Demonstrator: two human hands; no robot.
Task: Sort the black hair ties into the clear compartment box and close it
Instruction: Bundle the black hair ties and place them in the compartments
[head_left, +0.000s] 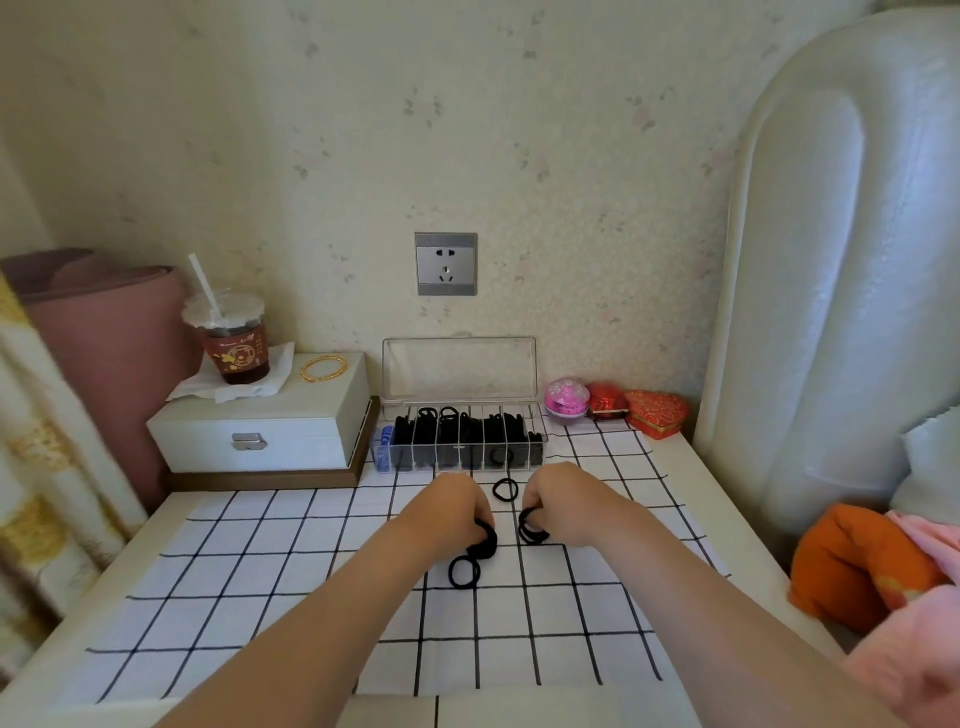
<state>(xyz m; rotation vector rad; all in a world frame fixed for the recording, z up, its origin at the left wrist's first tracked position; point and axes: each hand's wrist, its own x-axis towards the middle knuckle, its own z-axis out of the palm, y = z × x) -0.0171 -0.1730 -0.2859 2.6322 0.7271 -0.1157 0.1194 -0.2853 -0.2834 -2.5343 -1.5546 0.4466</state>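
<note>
Both of my forearms reach out over the white black-checked cloth (270, 571) that covers the tabletop, and my hands sit close together near its far edge. My left hand (452, 506) is curled, fingers closed round a bunch of black hair ties (485, 540) that shows below my knuckles. My right hand (563, 493) is curled too, its fingertips pinching a couple of black ties (531, 525) whose loops hang down onto the cloth. One loose tie (464, 570) lies flat on the cloth just nearer to me than my left hand, and another loose tie (505, 489) lies between my hands, just short of the clear compartment box (462, 404). That box stands at the far edge of the cloth against the wall, its lid (460, 370) upright and open, most of its narrow compartments already dark with ties, while the leftmost one holds something blue (383, 447). To its left sits a white latched case (260, 431) with a gold bangle (324, 368) and a lidded drink cup (234, 343) on top. To its right stand a pink round box (566, 397) and a red heart-shaped box (657, 413).
</note>
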